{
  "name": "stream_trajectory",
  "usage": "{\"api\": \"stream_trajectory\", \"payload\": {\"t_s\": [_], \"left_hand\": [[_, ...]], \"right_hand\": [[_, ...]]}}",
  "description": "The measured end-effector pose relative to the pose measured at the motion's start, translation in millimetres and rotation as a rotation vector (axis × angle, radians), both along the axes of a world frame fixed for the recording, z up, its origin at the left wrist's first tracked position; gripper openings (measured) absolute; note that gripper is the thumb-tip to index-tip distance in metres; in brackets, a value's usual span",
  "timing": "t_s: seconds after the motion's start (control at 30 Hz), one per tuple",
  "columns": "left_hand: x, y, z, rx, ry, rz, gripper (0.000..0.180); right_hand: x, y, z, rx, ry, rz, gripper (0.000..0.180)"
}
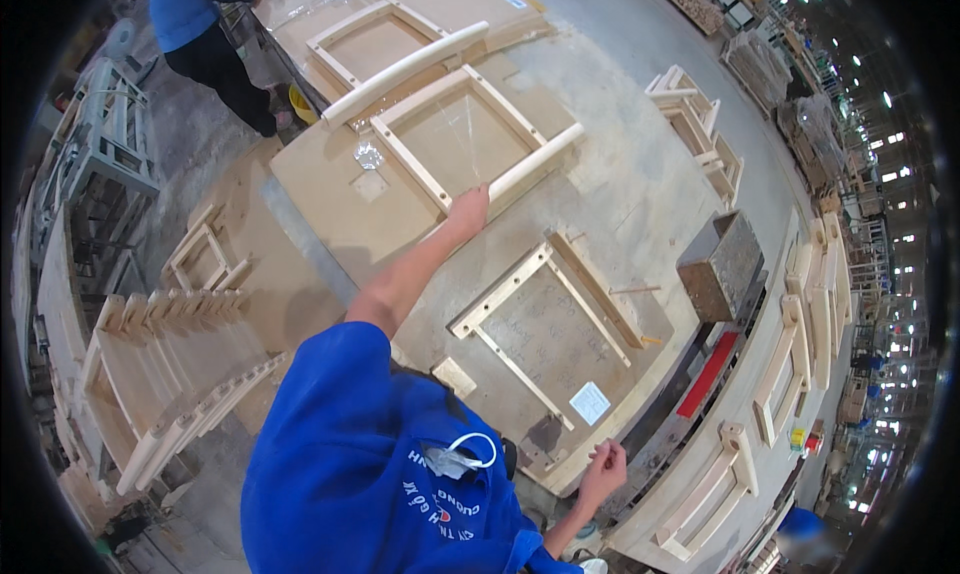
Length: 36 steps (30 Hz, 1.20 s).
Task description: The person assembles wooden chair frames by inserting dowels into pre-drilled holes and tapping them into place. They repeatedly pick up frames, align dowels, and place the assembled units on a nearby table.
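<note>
My left hand [468, 214] is closed around the near end of the thick rounded rail of a pale wooden frame [408, 162]. That frame lies on the large worktable, its far side raised on a brown board. Over the table's near right edge my right hand [603, 469] hangs with its fingers curled, and nothing shows in it. Between the two hands lies a three-sided wooden piece [505, 292], a drilled rail with two thin slats. A loose wooden bar [597, 292] rests beside it, and a white paper label [590, 403] lies near the right hand.
Another wooden frame [375, 49] lies farther back on the worktable [600, 189]. A rusty metal box [720, 264] stands at its right edge. Curved frames [190, 359] are stacked at left. More frames [710, 494] lie on the right-hand bench. A person in blue [185, 14] stands far left.
</note>
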State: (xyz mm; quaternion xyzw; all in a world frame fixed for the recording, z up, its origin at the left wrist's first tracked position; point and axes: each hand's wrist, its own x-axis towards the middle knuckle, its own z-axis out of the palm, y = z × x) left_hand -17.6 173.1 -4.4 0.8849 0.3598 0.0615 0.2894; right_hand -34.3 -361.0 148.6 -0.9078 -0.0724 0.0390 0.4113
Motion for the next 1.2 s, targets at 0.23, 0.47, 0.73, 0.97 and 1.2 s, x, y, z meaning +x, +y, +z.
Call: {"api": "stream_trajectory", "payload": {"t_s": [0.23,0.47,0.73,0.97,1.2], "left_hand": [[-2.5,-18.5,-4.6,0.177,-0.053,0.005,0.046],[-106.1,-49.6,0.0,0.492,-0.146,0.088,0.054],[-216.9,-93.6,3.1,0.013,-0.158,0.175,0.041],[-240.9,-142.3,-2.5,0.104,-0.355,0.199,0.038],[-205.1,-178.7,35.1,-0.046,-0.45,-0.087,0.035]], "right_hand": [[22.1,-21.8,119.7,-0.411,-0.354,-0.306,0.039],[66.9,-180.7,84.2,-0.794,-0.494,-0.581,0.043],[90.7,-244.1,30.3,-1.229,-0.16,-0.627,0.059],[134.5,-376.4,-6.2,-1.19,-0.132,-0.111,0.069],[13.2,-152.8,66.9,-0.856,-0.255,-0.271,0.057]]}}
